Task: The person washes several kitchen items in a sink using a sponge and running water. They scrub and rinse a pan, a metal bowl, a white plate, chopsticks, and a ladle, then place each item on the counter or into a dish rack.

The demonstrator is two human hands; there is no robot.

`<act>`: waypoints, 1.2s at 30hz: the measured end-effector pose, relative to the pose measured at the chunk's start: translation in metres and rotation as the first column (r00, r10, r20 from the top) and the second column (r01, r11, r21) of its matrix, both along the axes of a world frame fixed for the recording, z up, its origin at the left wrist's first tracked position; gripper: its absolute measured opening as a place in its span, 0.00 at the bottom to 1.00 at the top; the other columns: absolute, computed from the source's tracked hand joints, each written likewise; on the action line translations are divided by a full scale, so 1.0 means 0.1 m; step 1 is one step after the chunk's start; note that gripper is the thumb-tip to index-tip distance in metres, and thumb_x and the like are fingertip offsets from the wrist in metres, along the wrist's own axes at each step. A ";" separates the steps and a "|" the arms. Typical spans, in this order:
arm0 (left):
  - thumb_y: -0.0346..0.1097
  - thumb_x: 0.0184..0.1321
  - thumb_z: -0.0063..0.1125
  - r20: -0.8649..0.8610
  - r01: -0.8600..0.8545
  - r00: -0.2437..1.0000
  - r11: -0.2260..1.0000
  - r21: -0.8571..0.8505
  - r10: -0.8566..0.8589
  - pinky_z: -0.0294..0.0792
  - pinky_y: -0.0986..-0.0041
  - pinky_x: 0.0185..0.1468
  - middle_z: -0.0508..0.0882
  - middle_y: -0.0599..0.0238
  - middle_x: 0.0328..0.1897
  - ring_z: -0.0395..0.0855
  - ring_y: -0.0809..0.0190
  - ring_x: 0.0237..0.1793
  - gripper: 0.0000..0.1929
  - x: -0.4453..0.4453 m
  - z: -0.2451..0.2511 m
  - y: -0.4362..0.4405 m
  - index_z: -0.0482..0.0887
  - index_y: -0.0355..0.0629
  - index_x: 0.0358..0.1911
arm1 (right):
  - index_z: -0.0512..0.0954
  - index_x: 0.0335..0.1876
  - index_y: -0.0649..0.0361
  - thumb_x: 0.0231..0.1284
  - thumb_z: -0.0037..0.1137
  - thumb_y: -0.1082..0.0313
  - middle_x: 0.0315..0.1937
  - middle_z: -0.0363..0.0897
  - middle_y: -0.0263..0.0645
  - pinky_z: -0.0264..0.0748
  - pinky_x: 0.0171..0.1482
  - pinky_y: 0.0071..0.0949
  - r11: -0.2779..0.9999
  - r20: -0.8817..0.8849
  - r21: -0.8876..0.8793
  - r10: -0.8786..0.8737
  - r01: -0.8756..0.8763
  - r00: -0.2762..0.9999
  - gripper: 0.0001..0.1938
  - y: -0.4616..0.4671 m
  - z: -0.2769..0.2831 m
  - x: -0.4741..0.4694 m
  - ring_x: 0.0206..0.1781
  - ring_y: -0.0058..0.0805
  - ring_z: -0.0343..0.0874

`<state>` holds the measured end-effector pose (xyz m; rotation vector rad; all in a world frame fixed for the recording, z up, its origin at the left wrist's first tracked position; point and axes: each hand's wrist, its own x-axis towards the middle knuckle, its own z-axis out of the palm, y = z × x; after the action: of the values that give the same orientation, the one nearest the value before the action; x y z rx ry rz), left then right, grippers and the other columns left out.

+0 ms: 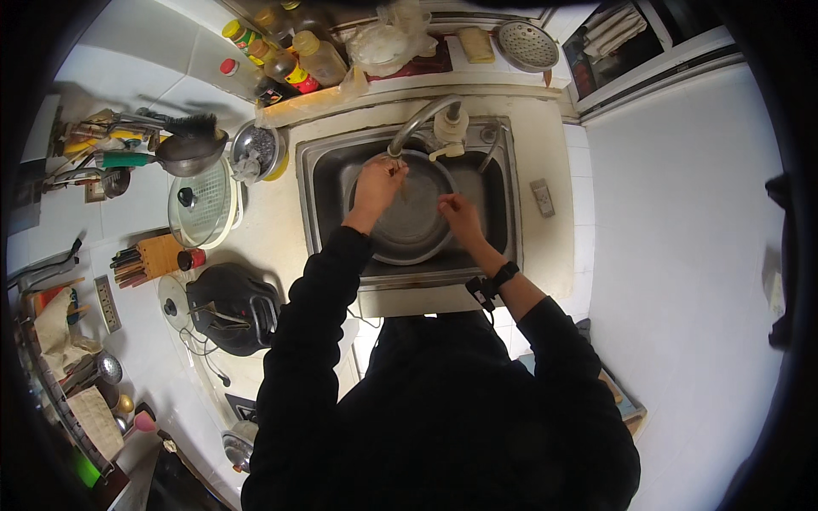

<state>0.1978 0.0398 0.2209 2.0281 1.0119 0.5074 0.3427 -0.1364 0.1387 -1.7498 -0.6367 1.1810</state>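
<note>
A stainless steel sink [307, 211] lies before me, and a wide round metal basin [409, 223] sits in it. Over the basin's upper left part, my left hand [381, 181] is at the spout end of the curved faucet [422, 119], fingers bent together; something thin and brownish shows below the fingertips, too small to name. My right hand [461, 217] is above the basin's right rim, with its fingers curled; whether it holds a small thing cannot be told. A dark band is around my right wrist.
Left of the sink are a steel bowl [263, 144], a glass lid [201, 211], a knife block [158, 255] and a black electric appliance [233, 310]. Sauce bottles [319, 57] and a perforated metal strainer [528, 46] stand behind. A small whitish bar [542, 197] lies at right.
</note>
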 end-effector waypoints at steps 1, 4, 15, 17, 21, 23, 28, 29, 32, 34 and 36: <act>0.34 0.60 0.66 -0.008 -0.018 1.000 1.000 -0.013 0.018 0.73 0.61 0.37 0.82 0.52 0.33 0.83 0.48 0.33 0.07 0.01 0.01 0.00 0.87 0.37 0.34 | 0.80 0.51 0.63 0.70 0.54 0.66 0.37 0.84 0.34 0.75 0.43 0.24 1.000 -0.005 -0.001 0.001 -0.001 1.000 0.11 -0.02 0.02 0.00 0.39 0.21 0.80; 0.34 0.59 0.67 -0.025 -0.078 0.997 0.996 -0.049 0.077 0.73 0.61 0.37 0.82 0.52 0.33 0.83 0.48 0.34 0.07 -0.03 0.05 0.01 0.87 0.38 0.34 | 0.79 0.52 0.64 0.71 0.53 0.66 0.37 0.83 0.33 0.75 0.44 0.24 0.999 -0.120 0.025 -0.019 0.023 0.993 0.12 -0.03 -0.02 0.04 0.39 0.21 0.80; 0.33 0.62 0.67 0.059 -0.132 0.990 0.990 0.050 0.129 0.76 0.72 0.42 0.88 0.56 0.35 0.88 0.59 0.36 0.08 -0.24 0.27 0.11 0.87 0.36 0.39 | 0.79 0.52 0.67 0.67 0.54 0.67 0.34 0.82 0.36 0.76 0.38 0.27 0.985 -0.373 -0.002 -0.163 0.175 0.913 0.14 0.62 -0.43 0.26 0.34 0.22 0.79; 0.33 0.61 0.67 0.076 -0.149 0.986 0.988 0.037 0.146 0.76 0.71 0.42 0.88 0.55 0.35 0.88 0.59 0.36 0.08 -0.22 0.28 0.09 0.87 0.36 0.39 | 0.79 0.50 0.63 0.68 0.54 0.66 0.34 0.82 0.34 0.76 0.38 0.25 0.983 -0.378 0.017 -0.162 0.181 0.911 0.12 0.77 -0.41 0.26 0.34 0.21 0.79; 0.33 0.61 0.67 -0.021 -0.146 0.989 0.989 0.029 0.146 0.76 0.70 0.39 0.88 0.54 0.33 0.88 0.58 0.33 0.09 -0.11 0.26 0.05 0.86 0.34 0.38 | 0.79 0.47 0.63 0.69 0.54 0.64 0.35 0.82 0.33 0.76 0.37 0.25 0.987 -0.357 -0.074 -0.161 0.144 0.920 0.11 0.99 -0.42 0.27 0.34 0.22 0.80; 0.34 0.60 0.67 -0.028 -0.140 0.990 0.990 0.005 0.141 0.76 0.69 0.38 0.87 0.53 0.32 0.88 0.57 0.32 0.09 -0.07 0.25 0.05 0.85 0.34 0.37 | 0.80 0.45 0.63 0.70 0.55 0.63 0.35 0.83 0.35 0.76 0.36 0.25 0.985 -0.348 -0.096 -0.170 0.145 0.922 0.11 1.05 -0.48 0.27 0.34 0.23 0.81; 0.34 0.60 0.67 -0.018 -0.138 0.990 0.988 0.064 0.139 0.76 0.69 0.37 0.87 0.53 0.30 0.88 0.56 0.31 0.09 -0.06 0.27 0.04 0.85 0.34 0.36 | 0.81 0.43 0.65 0.70 0.57 0.61 0.36 0.84 0.37 0.76 0.36 0.23 0.968 -0.350 -0.043 -0.245 0.246 0.904 0.12 1.13 -0.63 0.24 0.35 0.25 0.83; 0.34 0.60 0.67 -0.009 -0.145 0.989 0.988 0.059 0.146 0.76 0.68 0.37 0.87 0.53 0.30 0.88 0.56 0.31 0.09 -0.07 0.28 0.04 0.85 0.34 0.36 | 0.81 0.43 0.65 0.70 0.58 0.61 0.36 0.84 0.37 0.76 0.36 0.23 0.963 -0.336 -0.038 -0.262 0.265 0.904 0.12 1.15 -0.63 0.22 0.36 0.25 0.83; 0.33 0.60 0.67 0.034 -0.190 0.981 0.981 0.024 0.190 0.76 0.69 0.37 0.87 0.53 0.31 0.88 0.57 0.32 0.09 -0.10 0.32 0.03 0.85 0.33 0.36 | 0.82 0.49 0.67 0.70 0.58 0.62 0.36 0.85 0.39 0.77 0.37 0.25 0.946 -0.373 -0.025 -0.308 0.323 0.875 0.14 1.18 -0.55 0.17 0.37 0.26 0.85; 0.33 0.61 0.67 0.031 -0.196 0.980 0.981 0.008 0.196 0.76 0.70 0.38 0.87 0.53 0.33 0.88 0.57 0.33 0.09 -0.11 0.33 0.03 0.86 0.33 0.38 | 0.82 0.51 0.68 0.70 0.59 0.63 0.36 0.85 0.39 0.77 0.37 0.25 0.940 -0.411 -0.014 -0.316 0.340 0.855 0.15 1.17 -0.46 0.15 0.37 0.26 0.85; 0.33 0.61 0.67 0.028 -0.194 0.981 0.981 -0.002 0.194 0.76 0.71 0.38 0.87 0.53 0.34 0.88 0.58 0.33 0.09 -0.13 0.33 0.04 0.86 0.33 0.39 | 0.82 0.50 0.68 0.70 0.59 0.63 0.36 0.85 0.38 0.77 0.38 0.25 0.936 -0.432 -0.013 -0.322 0.351 0.843 0.14 1.14 -0.37 0.13 0.37 0.26 0.85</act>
<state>0.1849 0.0433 0.2538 1.9272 1.1999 0.6365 0.3555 -0.0223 0.1018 -1.4040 -0.0929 1.2206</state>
